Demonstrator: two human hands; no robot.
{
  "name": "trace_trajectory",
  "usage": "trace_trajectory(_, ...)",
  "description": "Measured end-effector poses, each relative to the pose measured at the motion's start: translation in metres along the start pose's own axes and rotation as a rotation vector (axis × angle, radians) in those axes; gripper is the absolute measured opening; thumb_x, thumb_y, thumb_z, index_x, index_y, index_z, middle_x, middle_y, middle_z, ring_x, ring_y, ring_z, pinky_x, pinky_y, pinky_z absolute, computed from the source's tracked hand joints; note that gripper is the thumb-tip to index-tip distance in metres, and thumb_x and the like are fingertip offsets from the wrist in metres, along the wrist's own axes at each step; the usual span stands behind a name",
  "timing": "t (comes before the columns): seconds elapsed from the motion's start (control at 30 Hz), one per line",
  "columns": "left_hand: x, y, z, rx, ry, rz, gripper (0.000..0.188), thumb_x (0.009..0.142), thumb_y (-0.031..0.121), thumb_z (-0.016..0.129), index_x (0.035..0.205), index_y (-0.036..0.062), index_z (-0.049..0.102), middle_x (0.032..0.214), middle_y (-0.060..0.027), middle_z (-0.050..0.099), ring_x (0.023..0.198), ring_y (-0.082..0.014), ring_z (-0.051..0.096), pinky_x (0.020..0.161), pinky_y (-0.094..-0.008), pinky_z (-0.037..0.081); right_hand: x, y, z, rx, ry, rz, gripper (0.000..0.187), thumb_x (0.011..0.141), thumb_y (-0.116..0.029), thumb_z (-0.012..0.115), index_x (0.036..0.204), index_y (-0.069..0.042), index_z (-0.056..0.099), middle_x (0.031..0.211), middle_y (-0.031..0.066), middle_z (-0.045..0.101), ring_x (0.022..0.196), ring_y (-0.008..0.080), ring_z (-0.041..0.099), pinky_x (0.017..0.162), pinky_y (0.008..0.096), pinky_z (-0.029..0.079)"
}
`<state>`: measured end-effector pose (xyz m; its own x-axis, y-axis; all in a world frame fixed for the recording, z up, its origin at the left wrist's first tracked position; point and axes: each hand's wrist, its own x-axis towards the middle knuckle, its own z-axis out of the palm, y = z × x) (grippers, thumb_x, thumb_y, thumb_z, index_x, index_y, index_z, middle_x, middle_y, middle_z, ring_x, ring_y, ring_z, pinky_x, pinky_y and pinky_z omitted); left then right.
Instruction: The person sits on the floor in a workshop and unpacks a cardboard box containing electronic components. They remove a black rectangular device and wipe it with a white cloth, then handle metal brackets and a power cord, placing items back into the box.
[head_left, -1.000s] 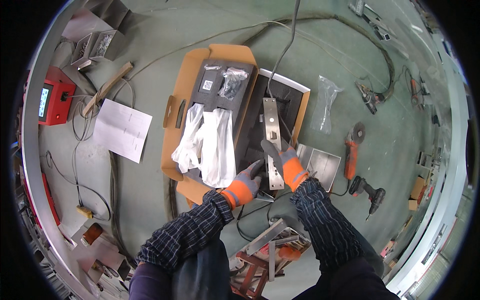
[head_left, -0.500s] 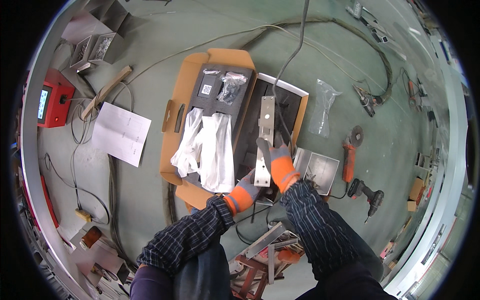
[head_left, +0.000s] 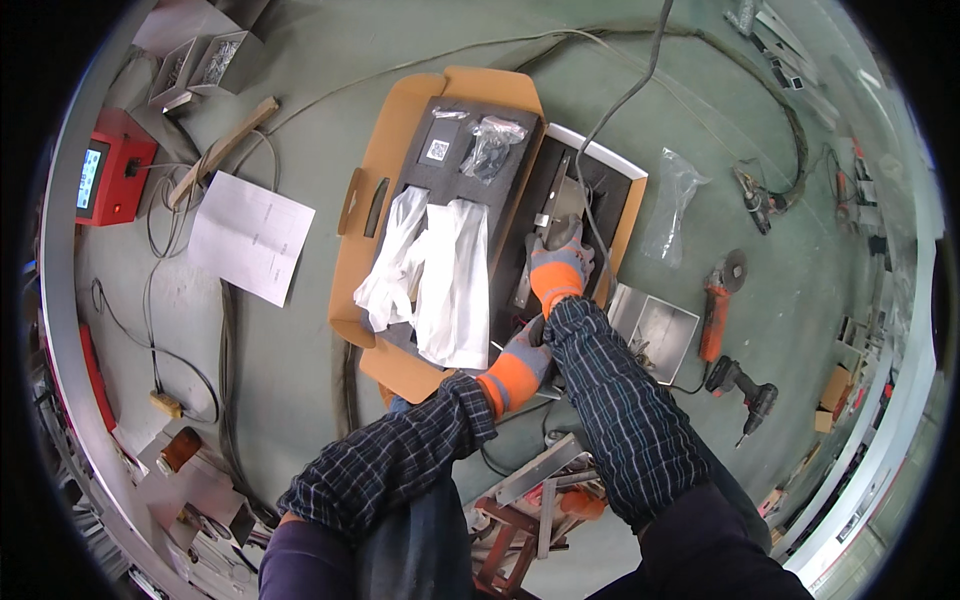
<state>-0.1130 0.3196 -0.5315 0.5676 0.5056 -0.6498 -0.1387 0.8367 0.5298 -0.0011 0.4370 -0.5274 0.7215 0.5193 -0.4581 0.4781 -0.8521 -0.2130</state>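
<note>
Right hand (head_left: 558, 262) grips metal plate (head_left: 567, 196); keep it level, clear of cable (head_left: 655, 60). Left hand (head_left: 520, 366) fingertips hidden, can't tell grip.

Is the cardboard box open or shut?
Open: the box shows its grey foam, with white wrapping lying uncovered on it.

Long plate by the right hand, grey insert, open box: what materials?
Long plate: metal, perhaps steel, satin, by its grey sheen.
Grey insert: probably foam, matte, with sunken recesses.
Open box: apparently cardboard, matte, by its brown folding flaps.
</note>
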Motion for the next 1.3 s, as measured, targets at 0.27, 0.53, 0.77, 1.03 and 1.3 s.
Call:
trace_trajectory(0.27,-0.024,0.059,0.012,-0.172,0.001,-0.262,0.053,0.096,0.0,0.053,0.147,0.004,0.038,0.125,-0.0148,0.064,0.1,-0.0221,0.067,0.083,-0.0332,0.058,0.022,0.023,-0.001,0.1,-0.126,-0.151,0.094,0.078,-0.041,0.074,0.153,-0.005,0.03,0.137,0.0284,0.052,0.126,0.0417,0.052,0.106,0.0459,0.043)
trace_trajectory(0.53,-0.028,0.059,0.01,-0.18,-0.019,-0.232,0.047,0.098,0.002,0.051,0.144,0.0059,0.043,0.115,-0.0124,0.069,0.076,-0.0203,0.07,0.062,-0.0308,0.059,0.025,0.031,-0.003,0.357,0.098,-0.194,0.096,0.069,-0.034,0.088,0.142,0.007,0.041,0.138,0.0281,0.054,0.127,0.0387,0.053,0.105,0.0404,0.044)
trace_trajectory(0.77,-0.041,0.082,0.008,0.109,-0.144,-0.31,0.042,0.097,0.005,0.054,0.139,0.0062,0.051,0.108,-0.0094,0.071,0.076,-0.0157,0.07,0.062,-0.0276,0.058,0.02,0.052,-0.083,0.672,-0.549,-0.26,0.069,0.083,-0.034,0.077,0.134,0.005,0.051,0.127,0.0188,0.061,0.115,0.0245,0.06,0.097,0.0348,0.049)
trace_trajectory(1.03,-0.05,0.113,-0.024,-0.159,-0.229,0.034,0.047,0.092,0.012,0.065,0.136,0.0086,0.051,0.121,-0.0085,0.065,0.092,-0.0155,0.068,0.065,-0.025,0.054,-0.063,0.019,-0.203,0.012,-0.259,-1.209,0.086,0.074,-0.024,0.076,0.148,-0.001,0.038,0.128,0.0226,0.055,0.119,0.0429,0.051,0.106,0.0462,0.041)
trace_trajectory(1.3,-0.082,0.146,-0.026,0.48,-0.477,0.61,0.064,0.086,0.012,0.073,0.144,0.0054,0.046,0.142,-0.0152,0.051,0.133,-0.0256,0.049,0.111,-0.0386,0.039,-0.073,0.01,-0.224,-0.465,-0.13,-1.775,0.066,0.064,-0.013,0.069,0.129,-0.005,0.059,0.124,0.0162,0.057,0.115,0.0352,0.055,0.102,0.0513,0.044)
